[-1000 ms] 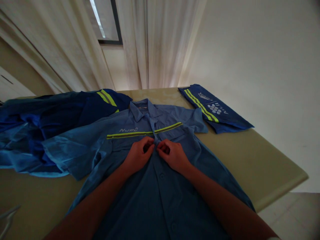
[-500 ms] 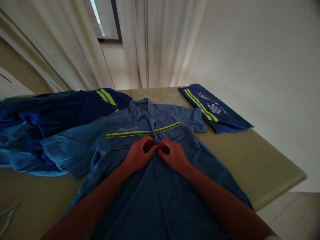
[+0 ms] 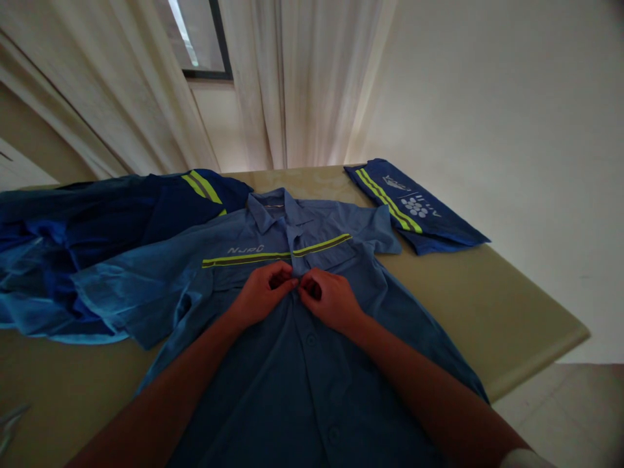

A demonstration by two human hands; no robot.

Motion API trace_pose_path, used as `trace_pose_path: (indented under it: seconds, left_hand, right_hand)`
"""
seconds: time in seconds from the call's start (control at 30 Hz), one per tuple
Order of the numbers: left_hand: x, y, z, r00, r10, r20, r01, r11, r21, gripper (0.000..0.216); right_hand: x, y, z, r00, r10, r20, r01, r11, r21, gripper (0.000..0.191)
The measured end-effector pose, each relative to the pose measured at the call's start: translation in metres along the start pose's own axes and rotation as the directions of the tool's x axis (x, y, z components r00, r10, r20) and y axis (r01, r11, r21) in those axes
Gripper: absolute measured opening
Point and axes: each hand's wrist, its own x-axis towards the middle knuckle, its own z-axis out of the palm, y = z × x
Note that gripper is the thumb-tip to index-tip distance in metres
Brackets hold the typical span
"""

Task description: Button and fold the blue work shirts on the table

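A blue short-sleeved work shirt (image 3: 253, 370) lies front up, its collar away from me, with a yellow and grey stripe across the chest and letters above it. Both hands meet at its front placket, just below the stripe. My left hand (image 3: 266, 289) pinches the fabric at the placket edge, thumb and fingers closed. Right beside it, my right hand (image 3: 331, 299) grips the same placket between thumb and forefinger. Whatever button lies between the fingertips is hidden. Lower on the placket, two buttons show, one of them the upper button (image 3: 311, 339).
The shirt rests on a yellowish table (image 3: 439, 286). At left lies a heap of blue clothes (image 3: 112, 214); at back right, a folded dark blue garment (image 3: 419, 208) with yellow stripes. Curtains (image 3: 322, 78) and a wall (image 3: 511, 130) stand behind. A blurred pale object (image 3: 10, 422) sits at lower left.
Both hands stay at the placket with small finger movements. The fingertips sit slightly further apart now. The whole view has shifted a little.
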Motion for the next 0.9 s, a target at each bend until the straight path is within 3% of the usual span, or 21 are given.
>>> trace_pose_path:
  seconds: [0.3,0.53,0.73,0.9]
  left_hand:
    - [-0.003,0.006,0.0,0.999,0.014,-0.04,-0.004,0.97,0.241,0.029]
    - [0.002,0.001,-0.004,1.0,-0.001,-0.006,0.002,0.994,0.109,0.029]
    - [-0.001,-0.005,0.0,0.999,0.027,-0.036,-0.023,0.995,0.102,0.024]
    - [0.0,-0.007,0.004,0.997,0.009,-0.073,-0.007,1.0,0.03,0.02]
  right_hand:
    - [-0.001,0.001,-0.002,0.992,-0.123,-0.022,0.119,0.982,-0.147,0.006]
    - [-0.002,-0.003,-0.002,0.986,-0.167,0.017,0.166,0.957,-0.239,0.015]
    - [-0.001,0.001,0.003,0.991,-0.111,-0.071,0.105,0.991,-0.08,0.009]
    - [0.001,0.001,0.0,0.968,-0.239,-0.081,0.226,0.964,-0.136,0.01]
